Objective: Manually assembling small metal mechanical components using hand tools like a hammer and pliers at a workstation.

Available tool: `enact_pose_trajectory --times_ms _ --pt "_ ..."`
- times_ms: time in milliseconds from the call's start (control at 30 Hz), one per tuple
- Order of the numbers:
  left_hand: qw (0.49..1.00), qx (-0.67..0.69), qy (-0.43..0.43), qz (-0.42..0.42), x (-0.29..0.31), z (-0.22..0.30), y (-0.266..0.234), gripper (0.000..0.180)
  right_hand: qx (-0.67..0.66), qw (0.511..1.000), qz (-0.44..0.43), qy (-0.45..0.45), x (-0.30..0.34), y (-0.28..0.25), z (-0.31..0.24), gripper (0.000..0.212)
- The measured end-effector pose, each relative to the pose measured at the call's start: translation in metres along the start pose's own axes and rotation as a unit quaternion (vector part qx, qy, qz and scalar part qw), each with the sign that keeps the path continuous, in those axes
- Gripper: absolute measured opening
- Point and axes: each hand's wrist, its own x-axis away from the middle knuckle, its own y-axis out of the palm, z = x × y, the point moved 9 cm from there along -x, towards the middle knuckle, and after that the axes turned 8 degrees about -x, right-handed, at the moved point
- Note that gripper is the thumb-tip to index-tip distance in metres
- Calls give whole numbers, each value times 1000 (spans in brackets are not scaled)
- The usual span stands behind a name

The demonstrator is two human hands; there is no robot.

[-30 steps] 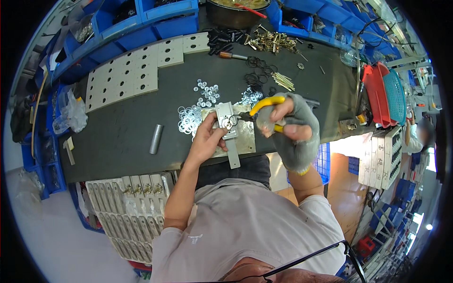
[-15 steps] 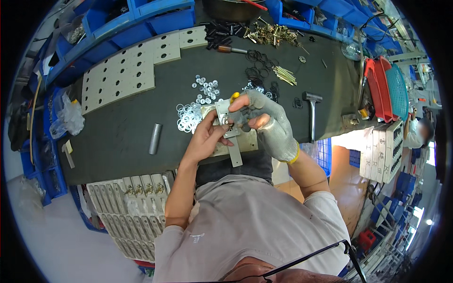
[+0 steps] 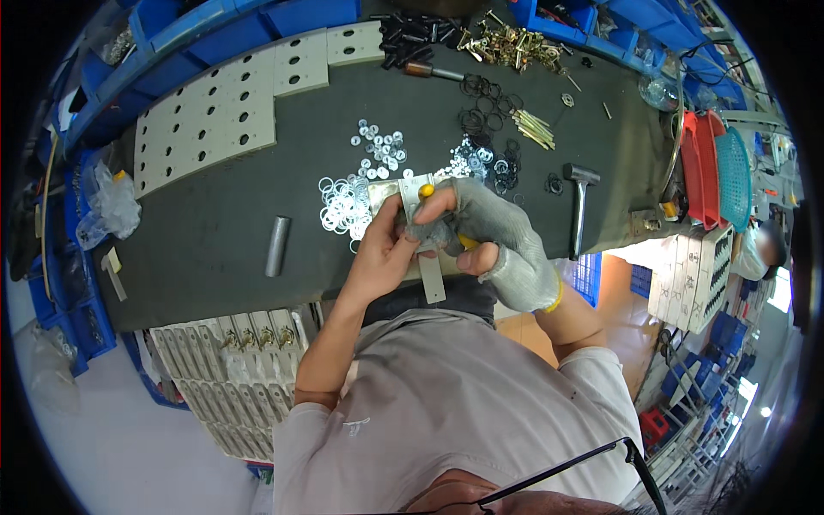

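Note:
My bare left hand [image 3: 382, 259] grips a pale, narrow metal plate [image 3: 411, 190] at its side, with the thumb reaching across its face. My right hand [image 3: 506, 245], in a grey knitted glove with bare fingertips, is closed around a yellow-gripped tool [image 3: 427, 190] that looks like pliers. The tool's working end is hidden by the fingers, close to the plate and the left thumb. Below both hands, a flat metal strip [image 3: 433, 279] sticks out toward me past a pale block [image 3: 383, 194] at the bench edge.
Beside the hands lie flat rings [image 3: 344, 206], small round discs [image 3: 383, 149] and black rings [image 3: 482, 107]. A hammer [image 3: 579, 206] rests at the right, a metal cylinder [image 3: 277, 246] at the left. Screws [image 3: 515, 47], pale plates [image 3: 210, 116] and blue bins [image 3: 309, 15] line the back.
My right hand has shifted slightly down and right, and a second yellow grip now shows beneath its fingers. My left fingers stay on the plate. The whole view has shifted a little.

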Motion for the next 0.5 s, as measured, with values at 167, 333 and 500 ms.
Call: enact_pose_trajectory --times_ms 167,333,500 --pt "994 -80 79 18 -2 4 -5 44 -23 999 -32 -14 -8 -6 -1 76" --pt "998 -19 -42 -31 -3 -4 -2 47 139 960 94 -224 -20 -44 -13 83" --pt "1000 -20 -14 -17 -2 -3 -2 46 -151 972 -18 -180 -22 -6 9 75"
